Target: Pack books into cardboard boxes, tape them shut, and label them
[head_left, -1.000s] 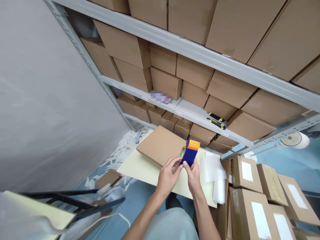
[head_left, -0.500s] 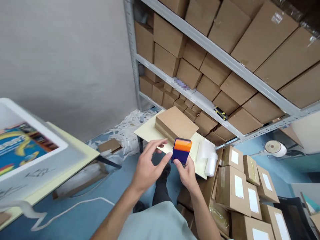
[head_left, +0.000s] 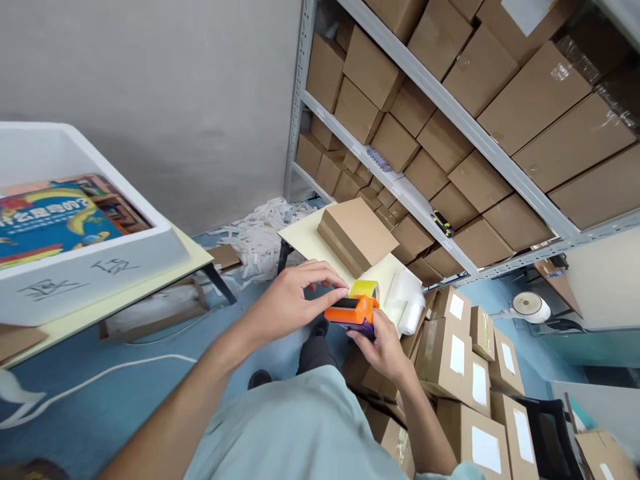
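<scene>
My right hand (head_left: pixel 383 343) grips an orange and blue tape dispenser (head_left: pixel 353 312) from below, held in front of my body. A roll of yellowish tape (head_left: pixel 365 289) sits at its top. My left hand (head_left: pixel 295 297) curls over the dispenser, thumb and fingertips pinched at its upper edge near the roll. Just beyond the hands, a flat brown cardboard box (head_left: pixel 356 235) lies on a small pale yellow table (head_left: pixel 305 241).
Grey metal shelving (head_left: pixel 450 110) packed with brown cartons fills the right. Labelled cartons (head_left: pixel 473 363) are stacked by my right side. A white foam box with colourful books (head_left: pixel 60 227) sits on a table at left. White paper strips (head_left: pixel 260 233) litter the blue floor.
My view has swung left and down. The dispenser has tipped from upright to lying flat, its tape roll now showing. My left hand has moved from beside it to pinching its top.
</scene>
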A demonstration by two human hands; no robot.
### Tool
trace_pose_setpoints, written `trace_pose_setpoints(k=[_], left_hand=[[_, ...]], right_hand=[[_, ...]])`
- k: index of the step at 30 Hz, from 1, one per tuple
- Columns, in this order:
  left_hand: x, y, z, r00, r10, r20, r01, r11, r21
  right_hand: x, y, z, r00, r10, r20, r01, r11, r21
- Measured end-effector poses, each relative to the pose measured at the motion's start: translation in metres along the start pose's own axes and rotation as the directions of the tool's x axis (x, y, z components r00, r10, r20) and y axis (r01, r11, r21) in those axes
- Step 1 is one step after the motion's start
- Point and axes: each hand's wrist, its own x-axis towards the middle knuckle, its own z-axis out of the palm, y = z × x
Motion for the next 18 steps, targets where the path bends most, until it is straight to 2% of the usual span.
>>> trace_pose_setpoints(k=[4,6,9,11,14,16,18], left_hand=[[0.001,-0.025,0.017,0.998,-0.042,-0.039,0.041,0.999,-0.022],[0.003,-0.052,0.03,0.993,-0.095,-0.067,0.091,0.994,-0.054],[0.003,-0.103,0.056,0.973,-0.217,-0.077,0.206,0.971,-0.123],[0.0,-0.138,0.079,0.951,-0.298,-0.084,0.281,0.944,-0.17],[-0.005,-0.18,0.116,0.913,-0.394,-0.107,0.362,0.903,-0.23],[-0.004,-0.202,0.135,0.89,-0.441,-0.115,0.401,0.878,-0.261],[0.0,-0.225,0.145,0.849,-0.499,-0.176,0.441,0.851,-0.283]], right_hand=[[-0.001,0.022,-0.005,0.995,0.035,0.089,-0.033,0.999,-0.022],[0.0,0.04,-0.005,0.988,0.075,0.138,-0.069,0.997,-0.045],[0.001,0.072,-0.001,0.963,0.152,0.223,-0.132,0.986,-0.103],[-0.001,0.095,0.002,0.929,0.221,0.297,-0.184,0.972,-0.146],[-0.006,0.13,0.002,0.853,0.316,0.415,-0.254,0.946,-0.2],[-0.013,0.155,-0.006,0.801,0.357,0.48,-0.276,0.933,-0.232],[-0.021,0.184,-0.021,0.766,0.389,0.512,-0.287,0.919,-0.27]])
